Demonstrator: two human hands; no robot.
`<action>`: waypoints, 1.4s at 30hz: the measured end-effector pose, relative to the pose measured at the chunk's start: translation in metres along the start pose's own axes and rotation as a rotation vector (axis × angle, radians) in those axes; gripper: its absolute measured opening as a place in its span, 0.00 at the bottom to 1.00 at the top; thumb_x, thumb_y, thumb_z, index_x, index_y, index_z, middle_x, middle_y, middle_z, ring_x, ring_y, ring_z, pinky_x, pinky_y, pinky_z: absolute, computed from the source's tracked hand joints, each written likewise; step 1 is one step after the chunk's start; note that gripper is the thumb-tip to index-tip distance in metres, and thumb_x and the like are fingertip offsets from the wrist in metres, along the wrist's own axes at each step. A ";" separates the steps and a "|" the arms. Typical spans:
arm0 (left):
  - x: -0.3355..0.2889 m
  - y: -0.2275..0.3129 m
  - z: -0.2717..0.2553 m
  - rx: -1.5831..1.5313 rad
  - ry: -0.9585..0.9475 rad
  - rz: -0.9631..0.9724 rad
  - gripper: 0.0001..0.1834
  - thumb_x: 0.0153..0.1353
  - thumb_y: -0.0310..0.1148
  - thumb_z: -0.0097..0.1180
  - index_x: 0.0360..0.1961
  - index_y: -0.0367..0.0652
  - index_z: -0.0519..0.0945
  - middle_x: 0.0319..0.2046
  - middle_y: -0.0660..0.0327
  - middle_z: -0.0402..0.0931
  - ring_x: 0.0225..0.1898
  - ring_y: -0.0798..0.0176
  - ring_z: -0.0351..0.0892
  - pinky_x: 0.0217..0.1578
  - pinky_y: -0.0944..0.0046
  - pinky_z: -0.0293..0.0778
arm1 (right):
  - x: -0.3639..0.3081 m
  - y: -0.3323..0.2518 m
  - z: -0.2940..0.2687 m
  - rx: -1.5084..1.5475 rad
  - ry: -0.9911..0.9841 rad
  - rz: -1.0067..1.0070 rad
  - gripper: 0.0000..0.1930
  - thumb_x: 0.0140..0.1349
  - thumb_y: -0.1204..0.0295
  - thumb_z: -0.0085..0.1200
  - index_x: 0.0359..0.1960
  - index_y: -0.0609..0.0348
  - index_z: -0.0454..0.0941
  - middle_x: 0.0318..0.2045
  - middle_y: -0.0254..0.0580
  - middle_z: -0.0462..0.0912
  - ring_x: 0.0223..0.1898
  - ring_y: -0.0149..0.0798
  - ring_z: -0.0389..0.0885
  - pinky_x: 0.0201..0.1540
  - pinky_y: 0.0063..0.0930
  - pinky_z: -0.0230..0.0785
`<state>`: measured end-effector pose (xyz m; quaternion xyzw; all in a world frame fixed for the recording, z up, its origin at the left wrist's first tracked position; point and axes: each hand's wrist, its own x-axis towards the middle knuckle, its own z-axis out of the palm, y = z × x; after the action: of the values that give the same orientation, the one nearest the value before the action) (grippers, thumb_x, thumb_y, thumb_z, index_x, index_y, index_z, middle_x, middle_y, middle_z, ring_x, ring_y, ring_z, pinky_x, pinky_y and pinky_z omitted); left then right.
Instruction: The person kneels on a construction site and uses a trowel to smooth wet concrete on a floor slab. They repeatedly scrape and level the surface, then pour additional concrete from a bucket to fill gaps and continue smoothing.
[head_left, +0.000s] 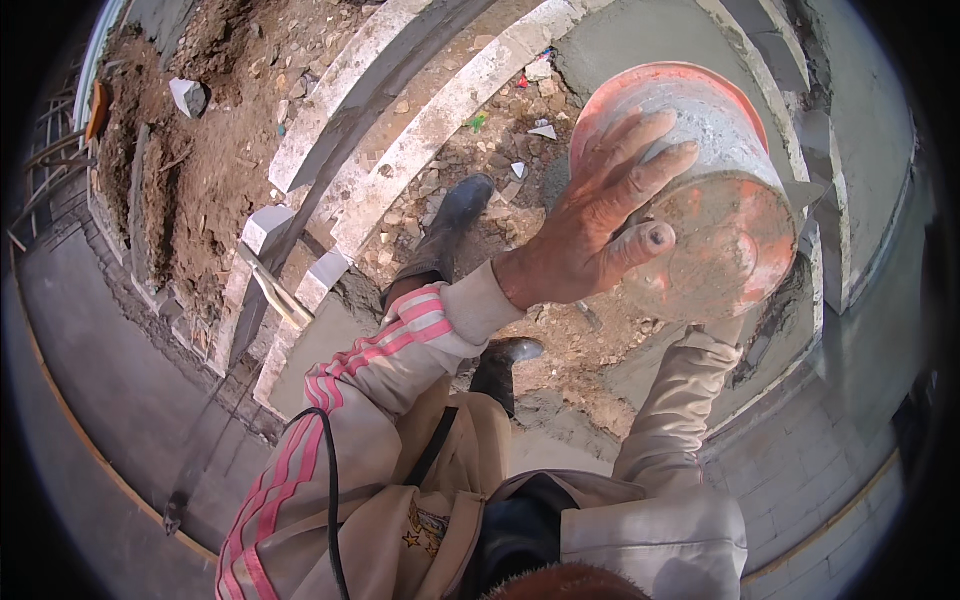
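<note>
A round bucket (pixel 720 250), orange-red and smeared with grey cement, is tilted with its bottom turned up toward me. Its wider orange rim (pixel 755 105) points away from me. My left hand (pixel 590 225) is laid over the bucket's bottom edge, fingers spread along the wall and thumb against the base. The bucket's mouth and contents are out of sight. My right sleeve (pixel 675 400) reaches up under the near side of the bucket, which hides the right hand and its fingers. A grey pointed piece (pixel 802 194) shows beside the bucket's right side.
Pale curved concrete strips (pixel 480 95) rise in arcs ahead. Wet grey cement (pixel 650 40) fills a band beyond the bucket. My dark boots (pixel 455 225) stand on rubble between the strips. Loose soil (pixel 215 150) lies far left; grey paving (pixel 790 460) is near right.
</note>
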<state>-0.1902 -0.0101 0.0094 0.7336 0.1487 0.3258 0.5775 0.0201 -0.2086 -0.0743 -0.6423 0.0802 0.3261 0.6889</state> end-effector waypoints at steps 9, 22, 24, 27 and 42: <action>-0.011 -0.219 -0.090 0.283 0.270 -0.271 0.32 0.70 0.51 0.46 0.65 0.36 0.67 0.64 0.39 0.64 0.65 0.36 0.65 0.63 0.47 0.63 | 0.188 0.189 0.139 -0.128 -0.139 0.080 0.15 0.56 0.67 0.62 0.39 0.68 0.78 0.33 0.43 0.83 0.32 0.38 0.82 0.33 0.35 0.73; -0.082 -0.165 -0.144 -0.592 0.661 -1.059 0.37 0.73 0.56 0.38 0.70 0.37 0.60 0.68 0.50 0.62 0.67 0.54 0.64 0.65 0.57 0.59 | -0.022 0.036 0.231 -0.198 -0.217 -0.141 0.08 0.61 0.73 0.61 0.39 0.61 0.77 0.31 0.32 0.80 0.31 0.26 0.76 0.34 0.23 0.69; -0.066 -0.111 -0.146 -0.769 0.935 -0.969 0.37 0.73 0.56 0.37 0.73 0.39 0.56 0.70 0.50 0.59 0.69 0.54 0.61 0.66 0.55 0.58 | -0.029 -0.002 0.273 -0.326 -0.376 -0.334 0.07 0.62 0.72 0.61 0.38 0.60 0.77 0.31 0.31 0.79 0.31 0.25 0.75 0.34 0.22 0.68; -0.076 -0.082 -0.121 -0.694 0.957 -0.914 0.34 0.75 0.52 0.38 0.72 0.40 0.57 0.68 0.50 0.62 0.66 0.55 0.65 0.64 0.56 0.61 | -0.016 -0.029 0.354 -0.482 -0.499 -0.657 0.08 0.63 0.70 0.62 0.36 0.61 0.77 0.30 0.31 0.79 0.31 0.25 0.74 0.34 0.22 0.67; -0.071 -0.121 -0.069 -0.038 0.389 -0.796 0.29 0.65 0.45 0.57 0.61 0.39 0.69 0.55 0.45 0.71 0.57 0.42 0.72 0.56 0.51 0.70 | 0.123 0.102 0.694 -0.680 -0.476 -1.639 0.19 0.57 0.59 0.63 0.41 0.62 0.80 0.38 0.56 0.80 0.43 0.57 0.79 0.48 0.47 0.70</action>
<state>-0.2683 0.0342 -0.1188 0.5335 0.5193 0.2128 0.6328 -0.1547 0.4803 -0.1118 -0.5822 -0.6444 -0.1347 0.4772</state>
